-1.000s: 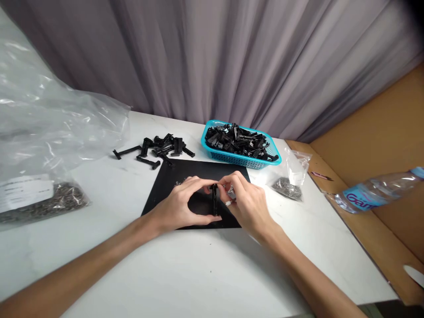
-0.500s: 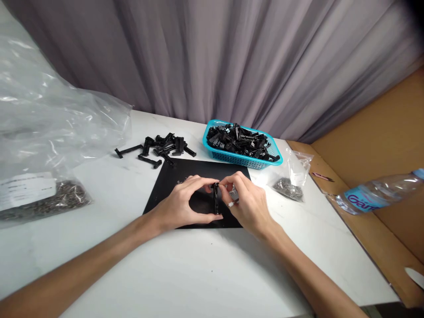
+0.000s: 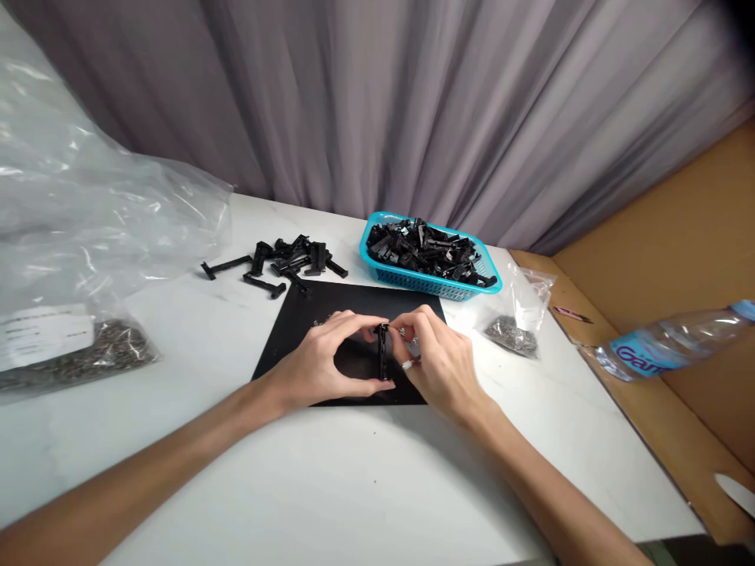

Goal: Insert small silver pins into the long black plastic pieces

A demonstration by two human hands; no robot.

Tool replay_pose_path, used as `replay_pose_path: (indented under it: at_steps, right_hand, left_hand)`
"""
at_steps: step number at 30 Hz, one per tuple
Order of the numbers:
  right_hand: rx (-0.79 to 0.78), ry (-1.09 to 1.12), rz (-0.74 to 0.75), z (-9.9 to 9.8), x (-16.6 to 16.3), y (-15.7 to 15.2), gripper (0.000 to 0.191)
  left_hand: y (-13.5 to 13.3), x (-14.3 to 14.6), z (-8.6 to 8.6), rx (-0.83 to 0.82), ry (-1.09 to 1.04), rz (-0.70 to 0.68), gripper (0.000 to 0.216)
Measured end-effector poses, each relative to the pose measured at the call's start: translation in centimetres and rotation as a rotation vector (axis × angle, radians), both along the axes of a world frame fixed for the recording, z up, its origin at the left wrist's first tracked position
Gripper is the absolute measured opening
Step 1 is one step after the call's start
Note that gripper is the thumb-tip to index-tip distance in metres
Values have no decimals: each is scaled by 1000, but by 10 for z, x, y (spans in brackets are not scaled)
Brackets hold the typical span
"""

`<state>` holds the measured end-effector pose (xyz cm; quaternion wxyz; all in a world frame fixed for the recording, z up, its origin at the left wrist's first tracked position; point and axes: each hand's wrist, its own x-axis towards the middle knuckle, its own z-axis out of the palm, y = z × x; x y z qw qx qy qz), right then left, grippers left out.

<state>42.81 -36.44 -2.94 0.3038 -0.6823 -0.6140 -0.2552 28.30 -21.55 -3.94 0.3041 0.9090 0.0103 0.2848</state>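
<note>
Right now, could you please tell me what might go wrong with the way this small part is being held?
The black part is pinched only by fingertips of the left hand and right hand; it could slip, and would be hard to spot on the black mat. The loose metal bits beside the right hand might get scattered.

head-worn view, angled down, close tabletop (image 3: 354, 487)

The part (image 3: 383, 355) in my fingers (image 3: 354, 319) is matt black plastic. The mat (image 3: 295, 346) looks matt too, the white bench (image 3: 354, 487) smooth.
</note>
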Motion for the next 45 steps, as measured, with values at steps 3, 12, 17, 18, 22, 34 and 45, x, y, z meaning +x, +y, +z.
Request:
replay_pose_path:
  at_steps: [3,12,17,18,22,34,45]
  right_hand:
    - [2,0,7,0,0,0,9]
    - [-9,56,55,1,8,-3,7]
    - [-3,51,54,-1,7,-2,7]
    - [-3,58,60,-1,7,-2,7]
    - [0,89,85,1,7,-2,6]
    - [-15,105,86,-2,9,-2,6]
    - [-41,137,146,-2,14,-2,6]
  left_hand:
    - [0,0,0,4,5,-7,63]
    - [-1,0,2,-11,6,1,61]
    - [-2,0,2,-15,21,11,61]
    - [-1,0,2,-15,16,9,61]
    - [-1,0,1,-13,6,-1,64]
    - [-1,0,1,-10,18,1,67]
    - [-1,1,-2,-2,9,-2,67]
